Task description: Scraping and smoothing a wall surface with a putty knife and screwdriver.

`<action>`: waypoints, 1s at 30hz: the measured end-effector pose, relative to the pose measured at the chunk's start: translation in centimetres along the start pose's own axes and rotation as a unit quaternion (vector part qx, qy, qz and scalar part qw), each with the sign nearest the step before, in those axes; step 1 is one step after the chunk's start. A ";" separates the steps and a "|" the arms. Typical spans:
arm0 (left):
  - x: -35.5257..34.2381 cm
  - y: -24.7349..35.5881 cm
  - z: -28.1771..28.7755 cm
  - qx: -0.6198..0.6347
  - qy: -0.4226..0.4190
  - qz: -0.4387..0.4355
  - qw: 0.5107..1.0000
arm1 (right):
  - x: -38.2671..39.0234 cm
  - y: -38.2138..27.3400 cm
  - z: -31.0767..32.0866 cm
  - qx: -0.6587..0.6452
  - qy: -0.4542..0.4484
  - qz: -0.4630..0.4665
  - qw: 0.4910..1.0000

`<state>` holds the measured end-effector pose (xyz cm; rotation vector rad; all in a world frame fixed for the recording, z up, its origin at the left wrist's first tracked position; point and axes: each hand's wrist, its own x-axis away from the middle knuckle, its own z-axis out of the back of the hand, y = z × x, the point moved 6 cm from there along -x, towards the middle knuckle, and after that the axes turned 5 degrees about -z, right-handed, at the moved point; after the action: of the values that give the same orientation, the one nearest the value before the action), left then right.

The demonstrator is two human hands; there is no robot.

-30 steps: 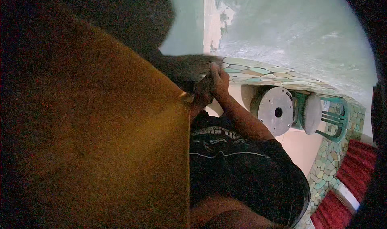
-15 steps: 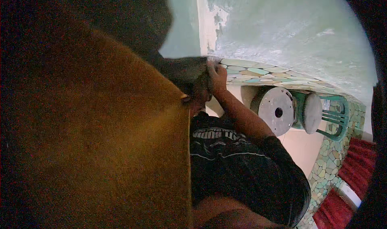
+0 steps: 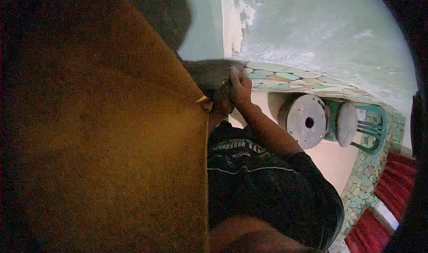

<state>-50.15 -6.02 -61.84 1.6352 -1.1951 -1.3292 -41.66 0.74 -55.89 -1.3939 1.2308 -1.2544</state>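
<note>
Indoors | left hand (image 3: 222,100), right hand (image 3: 241,91): hold unclear | patchy green wall (image 3: 321,25) | pale floor (image 3: 332,164)

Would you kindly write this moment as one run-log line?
left hand: shadowed near corner of brown surface, grip unclear | right hand: beside it, grip unclear | background: round grey disc, green chair

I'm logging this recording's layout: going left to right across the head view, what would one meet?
Large brownish-yellow surface, right hand, grey round disc with a dark central hole, smaller grey oval object, slatted green chair back.
</note>
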 end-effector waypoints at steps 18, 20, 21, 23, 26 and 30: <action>0.3 -0.3 -0.1 0.119 0.028 0.038 0.992 | -1.8 -4.6 -0.5 -0.017 0.006 0.080 0.997; -0.5 -0.2 -0.3 0.133 0.025 0.037 0.990 | -1.5 -2.6 0.4 0.031 0.020 0.037 0.999; -0.9 -0.1 -0.4 0.139 0.023 0.037 0.989 | -1.5 -2.0 0.5 0.035 0.019 0.005 0.999; -1.1 -0.2 -0.3 0.151 0.025 0.038 0.987 | -1.7 -3.3 0.5 0.099 0.025 0.028 0.994; -0.6 -0.4 -0.1 0.169 0.033 0.046 0.984 | -1.2 -8.5 -1.8 -0.062 -0.045 0.043 0.996; -1.9 -0.2 -0.8 0.199 0.026 0.047 0.978 | -1.9 -2.8 0.6 -0.006 -0.001 0.000 1.000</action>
<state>-49.42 -4.18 -61.22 1.8468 -1.5611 -1.0250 -40.79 2.97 -53.44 -1.4036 1.2386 -1.2470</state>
